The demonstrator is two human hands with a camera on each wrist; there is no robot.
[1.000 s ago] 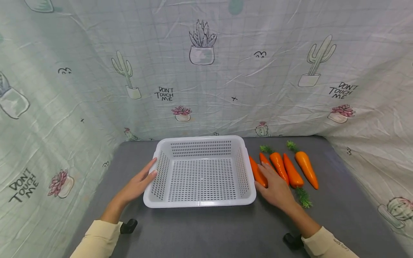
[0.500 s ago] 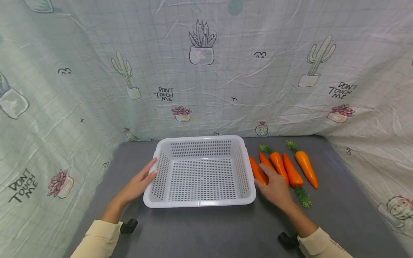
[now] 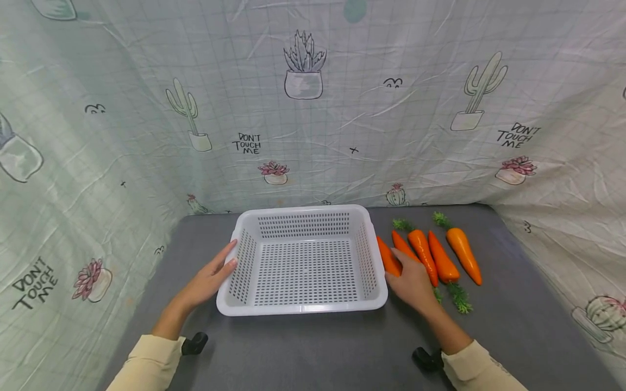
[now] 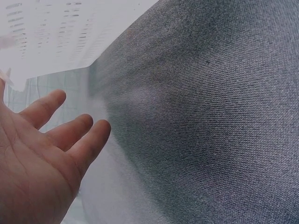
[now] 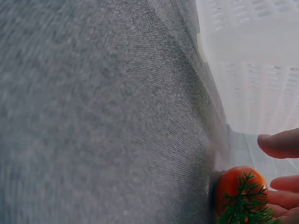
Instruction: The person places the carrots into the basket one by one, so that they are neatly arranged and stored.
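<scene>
A white plastic basket (image 3: 302,309) with slotted walls and floor stands in the middle of the table. At its left side my left hand (image 3: 207,281) touches the rim, the fingers extended. In the left wrist view, several fingers (image 4: 88,140) spread out loosely below the basket wall (image 4: 51,56). My right hand (image 3: 414,282) lies beside the basket's right wall, over the nearest orange carrot (image 3: 388,258), which it partly hides. From the right wrist, the thumb (image 5: 282,143) stands apart from the fingers, which are next to a carrot (image 5: 238,184) with green leaves.
Several more carrots lie right of my right hand, among them a red-orange carrot (image 3: 442,260) and a lighter orange carrot (image 3: 463,255). The grey tabletop (image 3: 303,353) extends in front of the basket. A patterned curtain (image 3: 342,108) hangs behind and along both sides.
My right hand and forearm have shifted slightly to the left, and a leafy carrot top now shows beside the wrist. The left hand and basket stay in place.
</scene>
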